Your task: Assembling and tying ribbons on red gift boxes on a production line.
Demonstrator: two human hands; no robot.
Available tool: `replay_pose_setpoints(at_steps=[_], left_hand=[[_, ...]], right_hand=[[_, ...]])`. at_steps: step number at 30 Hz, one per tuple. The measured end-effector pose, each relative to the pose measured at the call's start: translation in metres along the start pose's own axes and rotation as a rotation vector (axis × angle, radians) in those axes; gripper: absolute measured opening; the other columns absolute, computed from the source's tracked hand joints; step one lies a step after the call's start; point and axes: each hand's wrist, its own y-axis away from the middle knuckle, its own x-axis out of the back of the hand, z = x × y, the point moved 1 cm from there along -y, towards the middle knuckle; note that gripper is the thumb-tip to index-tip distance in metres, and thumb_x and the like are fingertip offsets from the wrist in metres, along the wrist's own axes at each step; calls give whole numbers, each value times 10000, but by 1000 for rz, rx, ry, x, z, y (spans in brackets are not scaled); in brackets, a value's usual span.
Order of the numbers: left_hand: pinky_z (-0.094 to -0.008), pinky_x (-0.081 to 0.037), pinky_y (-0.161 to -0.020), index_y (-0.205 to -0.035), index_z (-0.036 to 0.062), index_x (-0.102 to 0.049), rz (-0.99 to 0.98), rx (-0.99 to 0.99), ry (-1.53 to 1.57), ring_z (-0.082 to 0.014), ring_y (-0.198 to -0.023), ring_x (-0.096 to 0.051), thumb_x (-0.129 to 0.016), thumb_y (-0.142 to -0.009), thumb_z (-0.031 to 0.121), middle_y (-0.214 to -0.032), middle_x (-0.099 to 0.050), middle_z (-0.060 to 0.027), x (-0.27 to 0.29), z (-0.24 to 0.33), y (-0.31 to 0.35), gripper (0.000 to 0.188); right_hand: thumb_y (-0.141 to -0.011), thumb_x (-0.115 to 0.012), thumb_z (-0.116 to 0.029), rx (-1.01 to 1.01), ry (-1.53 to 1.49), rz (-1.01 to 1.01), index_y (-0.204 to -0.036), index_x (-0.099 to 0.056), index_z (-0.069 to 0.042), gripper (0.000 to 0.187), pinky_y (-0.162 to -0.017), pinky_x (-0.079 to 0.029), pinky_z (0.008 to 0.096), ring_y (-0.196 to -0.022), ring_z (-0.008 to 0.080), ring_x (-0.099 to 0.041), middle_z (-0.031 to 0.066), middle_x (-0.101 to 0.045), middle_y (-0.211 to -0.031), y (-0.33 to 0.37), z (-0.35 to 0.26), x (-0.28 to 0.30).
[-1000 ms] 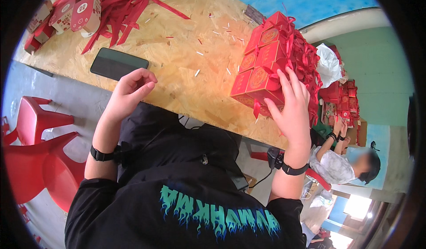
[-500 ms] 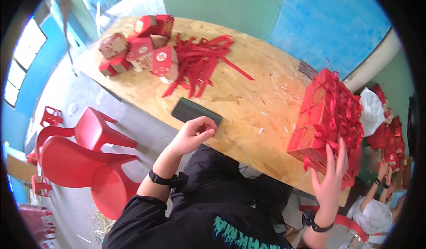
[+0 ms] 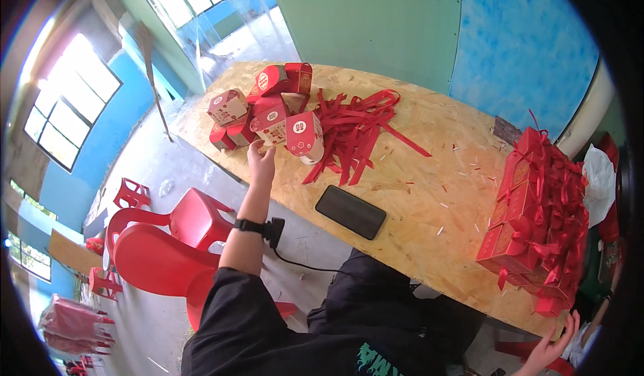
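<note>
My left hand (image 3: 261, 163) is stretched out to the far left of the table, its fingers apart. Its fingertips are right by the near side of a group of red and white patterned gift boxes (image 3: 270, 122); whether they touch is hard to tell. My right hand (image 3: 555, 346) is low at the right, fingers spread with nothing in them. It lies just below the near end of a stack of red gift boxes tied with ribbon bows (image 3: 516, 238). A loose heap of red ribbons (image 3: 352, 131) lies beside the patterned boxes.
A black phone (image 3: 351, 212) lies near the front edge of the wooden table (image 3: 429, 208), with white scraps scattered farther right. Red plastic chairs (image 3: 157, 258) stand on the floor at left. A white plastic bag (image 3: 599, 183) and part of another person are at the right.
My left hand has moved from above the phone out to the patterned boxes. My right hand has come off the ribboned stack, down and to the right. The view has shifted left.
</note>
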Motion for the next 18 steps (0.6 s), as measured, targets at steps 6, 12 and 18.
replay_pose_setpoints(at_steps=[6, 12, 18], left_hand=[[-327, -533, -750, -1230, -3, -570, -175, 74, 11, -192, -811, -660, -735, -929, 443, -926, -709, -120, -3, -26, -34, 563], [-392, -545, -772, -1282, 26, -538, -274, 51, -254, -266, -843, -723, -780, -877, 420, -867, -727, -139, -38, 76, 46, 615], [-403, -554, -728, -1315, 104, -534, -143, -69, -305, -277, -790, -734, -770, -887, 287, -887, -740, -148, -43, 81, 41, 522]], right_hand=[[-957, -735, -178, -260, 125, 143, -1186, -672, 18, 308, -807, -570, 342, -888, 260, -702, 156, -716, -1068, 23, 28, 34], [-962, -722, -158, -400, 87, 75, -1195, -675, 25, 300, -847, -566, 348, -946, 286, -706, 176, -716, -1122, 26, 22, 44], [-1036, -535, -76, -480, -57, -50, -1329, -552, 35, 314, -1100, -407, 391, -1264, 284, -557, 178, -586, -1372, 65, 123, 41]])
